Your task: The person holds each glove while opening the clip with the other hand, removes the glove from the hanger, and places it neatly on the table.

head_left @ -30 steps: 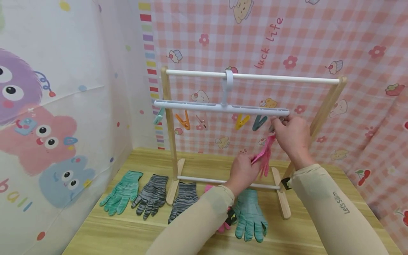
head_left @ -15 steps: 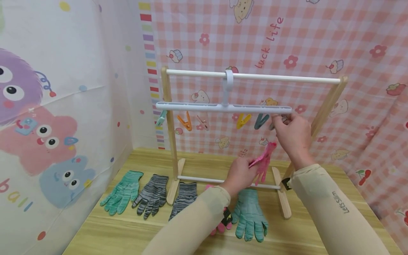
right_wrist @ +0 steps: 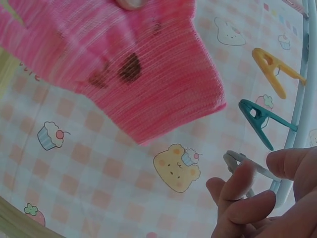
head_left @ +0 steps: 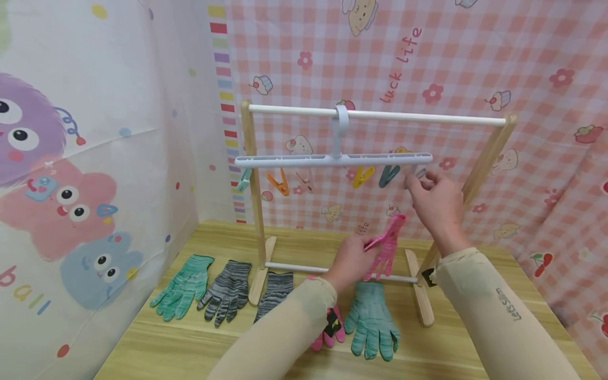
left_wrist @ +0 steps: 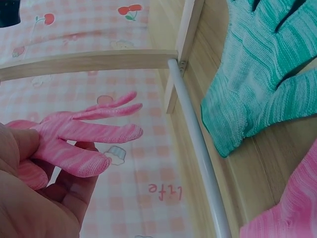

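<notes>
My left hand [head_left: 353, 261] pinches a pink knit glove [head_left: 387, 248] between thumb and fingers, its cuff up and its fingers hanging. Dark spots mark the glove in the right wrist view. Higher up, my right hand [head_left: 439, 206] has its thumb and curled fingers around a grey clothespin [right_wrist: 262, 170] at the right end of a pale plastic hanger [head_left: 294, 161]. The glove's cuff is below and apart from this clothespin. Beside it on the hanger are a teal clothespin [right_wrist: 265, 121] and a yellow clothespin [right_wrist: 272, 69].
The hanger hooks over the white top rod of a wooden rack [head_left: 252, 158]. Orange [head_left: 278, 183], pale pink and mint clothespins hang on its left half. Along the table lie a green glove [head_left: 182, 287], two grey gloves [head_left: 225, 293], another pink glove and a teal glove [head_left: 372, 322].
My left hand has drawn the pink glove down and left, away from the grey clothespin. The hanger's right end has risen, so it sits nearly level. My right hand has stayed at the clothespin.
</notes>
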Action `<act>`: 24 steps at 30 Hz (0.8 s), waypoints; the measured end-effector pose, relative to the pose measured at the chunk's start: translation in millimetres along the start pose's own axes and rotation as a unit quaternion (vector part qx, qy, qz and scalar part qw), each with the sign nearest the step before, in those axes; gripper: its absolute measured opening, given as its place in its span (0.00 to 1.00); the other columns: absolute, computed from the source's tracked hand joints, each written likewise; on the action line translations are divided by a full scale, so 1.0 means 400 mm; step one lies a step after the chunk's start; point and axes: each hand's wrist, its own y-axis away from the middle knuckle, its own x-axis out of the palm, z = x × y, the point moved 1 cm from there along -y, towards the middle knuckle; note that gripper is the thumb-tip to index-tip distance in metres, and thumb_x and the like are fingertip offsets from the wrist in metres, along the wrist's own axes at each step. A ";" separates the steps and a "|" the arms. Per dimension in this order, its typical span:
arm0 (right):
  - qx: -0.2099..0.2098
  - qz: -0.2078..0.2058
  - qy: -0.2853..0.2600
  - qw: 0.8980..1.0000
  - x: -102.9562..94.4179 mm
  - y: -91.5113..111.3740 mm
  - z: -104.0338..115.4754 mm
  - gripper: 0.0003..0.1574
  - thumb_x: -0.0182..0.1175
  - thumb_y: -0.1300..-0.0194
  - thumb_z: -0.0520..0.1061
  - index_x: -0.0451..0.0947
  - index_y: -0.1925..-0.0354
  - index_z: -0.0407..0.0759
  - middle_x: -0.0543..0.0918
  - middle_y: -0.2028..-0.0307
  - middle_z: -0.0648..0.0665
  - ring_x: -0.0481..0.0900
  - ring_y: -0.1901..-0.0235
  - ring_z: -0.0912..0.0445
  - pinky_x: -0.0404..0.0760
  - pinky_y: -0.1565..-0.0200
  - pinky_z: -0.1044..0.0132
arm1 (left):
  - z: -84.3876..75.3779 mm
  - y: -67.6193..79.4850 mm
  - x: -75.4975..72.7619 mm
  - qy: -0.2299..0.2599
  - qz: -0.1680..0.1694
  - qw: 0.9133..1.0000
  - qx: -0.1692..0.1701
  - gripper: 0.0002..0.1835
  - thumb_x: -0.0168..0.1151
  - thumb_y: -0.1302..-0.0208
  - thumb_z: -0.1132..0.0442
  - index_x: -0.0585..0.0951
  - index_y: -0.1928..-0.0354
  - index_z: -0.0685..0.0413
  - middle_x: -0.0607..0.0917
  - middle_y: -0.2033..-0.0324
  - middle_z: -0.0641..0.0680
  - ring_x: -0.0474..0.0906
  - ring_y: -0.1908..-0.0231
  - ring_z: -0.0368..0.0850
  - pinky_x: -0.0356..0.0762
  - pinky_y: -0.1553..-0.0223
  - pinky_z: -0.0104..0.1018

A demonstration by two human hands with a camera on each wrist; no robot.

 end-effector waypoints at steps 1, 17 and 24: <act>0.003 0.004 -0.001 1.000 0.000 0.001 -0.002 0.45 0.50 0.25 0.76 0.76 0.28 0.50 0.89 0.40 0.40 0.91 0.61 0.53 0.79 0.66 0.65 | 0.001 0.000 -0.001 0.004 0.000 1.000 -0.005 0.13 0.66 0.23 0.57 0.90 0.42 0.49 0.87 0.75 0.51 0.72 0.81 0.35 0.71 0.81 0.28; -0.005 0.108 -0.015 0.994 -0.006 0.081 -0.091 0.61 0.53 0.25 0.76 0.53 0.16 0.36 0.78 0.29 0.32 0.89 0.47 0.39 0.85 0.56 0.62 | 0.061 0.039 -0.069 0.066 0.011 0.998 -0.011 0.14 0.62 0.21 0.54 0.87 0.63 0.54 0.73 0.84 0.45 0.66 0.84 0.37 0.64 0.82 0.29; -0.056 0.176 0.056 0.981 -0.010 0.175 -0.182 0.56 0.55 0.22 0.71 0.59 0.20 0.31 0.78 0.30 0.27 0.85 0.43 0.34 0.88 0.52 0.46 | 0.120 0.111 -0.179 0.065 0.019 0.997 -0.021 0.15 0.63 0.21 0.51 0.87 0.60 0.55 0.73 0.80 0.45 0.68 0.79 0.38 0.68 0.77 0.31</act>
